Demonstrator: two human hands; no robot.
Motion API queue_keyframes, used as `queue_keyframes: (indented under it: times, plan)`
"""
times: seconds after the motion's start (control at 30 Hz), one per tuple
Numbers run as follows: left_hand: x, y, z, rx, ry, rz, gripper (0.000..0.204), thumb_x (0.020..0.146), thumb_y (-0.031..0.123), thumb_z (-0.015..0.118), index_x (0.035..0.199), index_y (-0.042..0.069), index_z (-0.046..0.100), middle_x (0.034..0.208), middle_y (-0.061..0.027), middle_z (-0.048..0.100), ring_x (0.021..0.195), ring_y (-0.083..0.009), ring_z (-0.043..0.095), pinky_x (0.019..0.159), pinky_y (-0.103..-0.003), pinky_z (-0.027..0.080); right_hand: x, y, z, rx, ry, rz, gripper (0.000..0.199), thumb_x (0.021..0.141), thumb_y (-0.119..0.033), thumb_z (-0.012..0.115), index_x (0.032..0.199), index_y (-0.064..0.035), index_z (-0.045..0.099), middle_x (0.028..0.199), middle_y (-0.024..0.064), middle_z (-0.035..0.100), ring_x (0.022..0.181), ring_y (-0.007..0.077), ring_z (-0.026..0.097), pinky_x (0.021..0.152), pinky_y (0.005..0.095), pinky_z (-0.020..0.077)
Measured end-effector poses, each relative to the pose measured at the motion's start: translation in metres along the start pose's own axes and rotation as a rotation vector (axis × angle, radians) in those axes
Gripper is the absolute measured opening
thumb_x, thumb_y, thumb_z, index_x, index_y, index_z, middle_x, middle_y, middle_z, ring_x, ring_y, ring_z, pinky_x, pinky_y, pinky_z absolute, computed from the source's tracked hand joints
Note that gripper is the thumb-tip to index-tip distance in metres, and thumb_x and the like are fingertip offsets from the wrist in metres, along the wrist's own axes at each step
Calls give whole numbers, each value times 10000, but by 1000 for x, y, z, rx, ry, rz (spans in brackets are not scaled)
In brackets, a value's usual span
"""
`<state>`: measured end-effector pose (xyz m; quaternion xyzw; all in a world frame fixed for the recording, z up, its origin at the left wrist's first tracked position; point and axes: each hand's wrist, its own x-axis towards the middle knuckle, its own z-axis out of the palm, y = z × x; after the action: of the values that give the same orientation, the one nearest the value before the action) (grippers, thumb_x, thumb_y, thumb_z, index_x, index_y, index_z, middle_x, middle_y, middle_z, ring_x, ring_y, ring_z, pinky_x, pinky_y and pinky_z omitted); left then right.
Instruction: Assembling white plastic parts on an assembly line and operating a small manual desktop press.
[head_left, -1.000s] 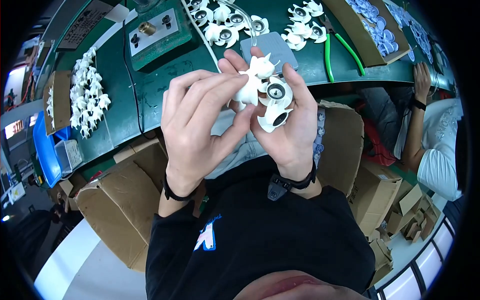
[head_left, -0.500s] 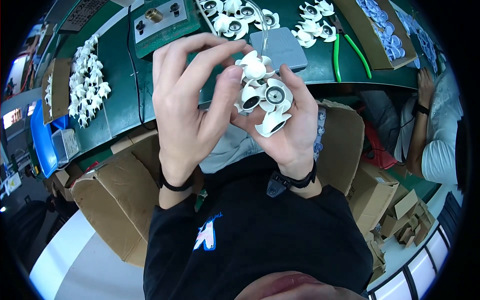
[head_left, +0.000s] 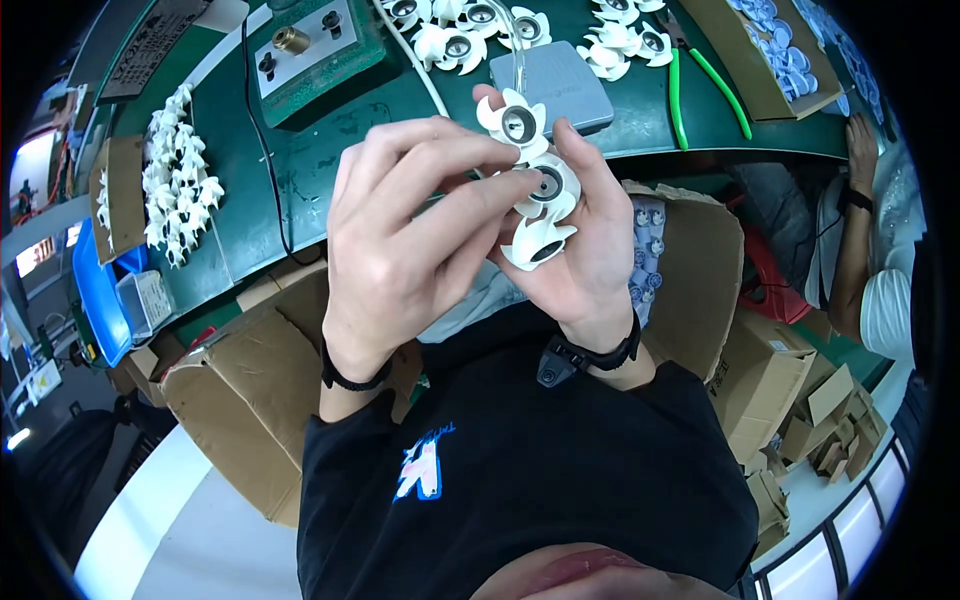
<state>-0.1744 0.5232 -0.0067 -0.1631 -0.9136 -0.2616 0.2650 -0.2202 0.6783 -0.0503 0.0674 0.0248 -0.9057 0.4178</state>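
Observation:
Several white fan impellers with curved blades and dark round hubs lie in my right hand (head_left: pixel 590 240), its palm up and its fingers curled around them. The topmost impeller (head_left: pixel 518 122) stands by its fingertips, hub showing. Below it sits a middle impeller (head_left: pixel 550 185), and a lower impeller (head_left: pixel 537 243) tilts on the palm. My left hand (head_left: pixel 410 235) reaches over from the left, fingers bent together, its fingertips on the impellers between the top and middle ones. Its thumb is mostly hidden, as is whatever lies under those fingers.
On the green bench (head_left: pixel 285 165) stand a green fixture (head_left: pixel 330 90), a grey box (head_left: pixel 560 88) and green-handled pliers (head_left: pixel 690 95). White impellers (head_left: pixel 180 185) lie left, more impellers (head_left: pixel 458 47) at the back. A carton of bluish parts (head_left: pixel 820 100) stands right, near another person's arm (head_left: pixel 853 230).
My left fingers have shifted from the top impeller down toward the middle one. The top impeller has turned from its domed side to its hub side. My right hand has barely moved.

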Motion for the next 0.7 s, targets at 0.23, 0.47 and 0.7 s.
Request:
queue_keyframes:
  times: [0.23,0.47,0.7]
  plan:
    - [-8,7,-10,-49,58,-33,304,749,200,873,1024,94,799,1088,-96,718,987,-288,661,828,-369,515,4,-1,-11,-5,-150,15,594,1111,-441,341,1567,-67,404,1503,219,521,1311,312,593,1081,446,512]
    - [-26,13,9,216,54,-13,503,692,442,913,1043,102,792,1227,-102,643,1124,-302,599,934,-405,487,5,4,13,-135,70,-54,576,1113,-456,313,1561,-112,427,1459,170,574,1274,309,617,1029,476,559]
    - [-37,8,15,107,109,-107,538,660,485,915,1034,118,793,1253,-93,634,1169,-305,571,958,-417,464,2,8,16,-122,98,-58,593,1121,-469,275,1581,-114,394,1485,187,548,1317,344,587,1077,496,538]
